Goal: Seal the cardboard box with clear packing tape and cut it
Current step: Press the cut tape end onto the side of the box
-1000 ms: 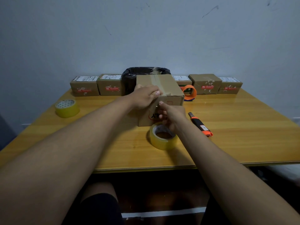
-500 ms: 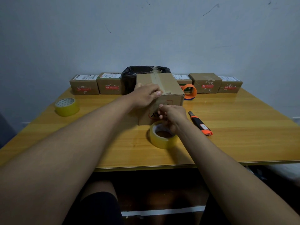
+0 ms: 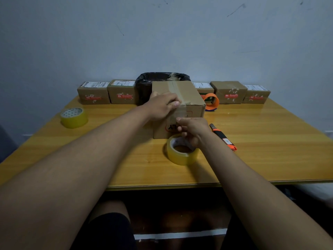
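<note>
The cardboard box (image 3: 191,98) stands mid-table with a clear tape strip along its top seam. My left hand (image 3: 162,107) lies on the box's near top edge, fingers pressing down where the tape bends over the front. My right hand (image 3: 193,130) is at the box's front face, fingertips pinched together, apparently on the clear tape running down to the roll. The clear tape roll (image 3: 182,152) lies flat on the table just in front of the box, partly under my right hand. An orange and black utility knife (image 3: 223,137) lies right of my right wrist.
A second tape roll (image 3: 73,117) sits at the left of the wooden table (image 3: 270,150). Several small labelled boxes (image 3: 93,92) line the back edge, with a black-lined bin (image 3: 146,82) behind the box and an orange tape dispenser (image 3: 211,101) to its right.
My right hand has slid slightly down the box's front face toward the roll. My left hand has stayed on the box's top edge.
</note>
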